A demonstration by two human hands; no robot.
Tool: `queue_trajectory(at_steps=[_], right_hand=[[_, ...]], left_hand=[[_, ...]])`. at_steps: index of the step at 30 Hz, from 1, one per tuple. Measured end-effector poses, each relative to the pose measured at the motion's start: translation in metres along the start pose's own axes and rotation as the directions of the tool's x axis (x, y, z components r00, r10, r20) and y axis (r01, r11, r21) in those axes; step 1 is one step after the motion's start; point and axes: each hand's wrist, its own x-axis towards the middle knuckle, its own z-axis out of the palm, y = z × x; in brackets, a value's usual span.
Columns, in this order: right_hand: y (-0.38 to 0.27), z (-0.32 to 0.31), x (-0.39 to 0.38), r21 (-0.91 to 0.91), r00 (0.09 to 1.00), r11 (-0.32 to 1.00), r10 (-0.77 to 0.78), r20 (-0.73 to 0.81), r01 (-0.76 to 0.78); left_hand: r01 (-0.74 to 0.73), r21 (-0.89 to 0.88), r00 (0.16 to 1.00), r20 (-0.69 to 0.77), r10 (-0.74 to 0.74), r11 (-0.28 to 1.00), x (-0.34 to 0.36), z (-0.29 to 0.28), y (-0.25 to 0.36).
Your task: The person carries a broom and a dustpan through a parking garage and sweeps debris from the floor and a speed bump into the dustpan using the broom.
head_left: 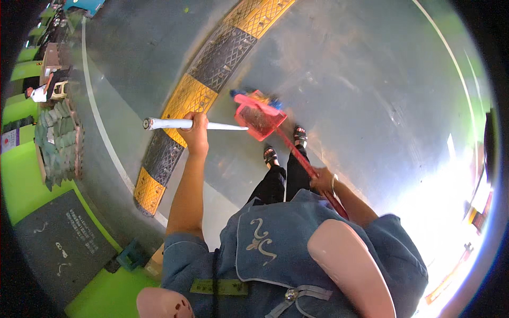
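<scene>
My left hand (197, 133) is wrapped round a long white pole (225, 126), held out to the left. The pole's lower end reaches the side of a red dustpan (257, 123), which lies in front of my feet with dark debris in it. A broom head (265, 103) with a pink top and blue bristles sits at the dustpan's far side; where the pole joins it does not show. My right hand (322, 180) grips the dustpan's long red handle (297, 152), which slants up toward my right side.
A black and yellow speed bump (214, 66) curves across the grey floor (339, 69) to the left. Farther left are stacked greenish sacks (57, 127), a seated person (40, 94) and a dark mat (61, 238). Strong glare covers the right.
</scene>
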Motion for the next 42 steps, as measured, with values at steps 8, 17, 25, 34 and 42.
queue_trajectory(at_steps=[8, 17, 25, 34, 42], right_hand=[[-0.010, 0.013, -0.071, -0.022, 0.958, 0.997, -0.079, -0.274, 0.076], [-0.041, 0.036, -0.019, 0.409, 1.000, 0.912, 0.023, 0.009, -0.025], [-0.049, 0.014, -0.071, 0.131, 0.992, 0.988, -0.062, -0.111, 0.077], [0.011, -0.040, 0.057, -0.504, 0.936, 0.795, 0.231, -0.264, -0.338], [0.154, -0.159, -0.104, -0.551, 0.768, 0.535, 0.427, -0.477, -0.640]], left_hand=[[0.055, -0.099, 0.998, 0.038, -0.052, 0.994, -0.004, -0.048, 0.005], [0.032, 0.066, 0.997, 0.061, -0.036, 0.997, -0.021, -0.052, 0.003], [0.011, -0.011, 0.998, -0.062, -0.012, 1.000, -0.033, -0.079, 0.003], [-0.053, 0.150, 0.964, -0.251, 0.090, 0.987, -0.073, -0.117, 0.020], [-0.034, 0.068, 0.981, -0.190, 0.047, 0.997, -0.083, -0.080, 0.049]])
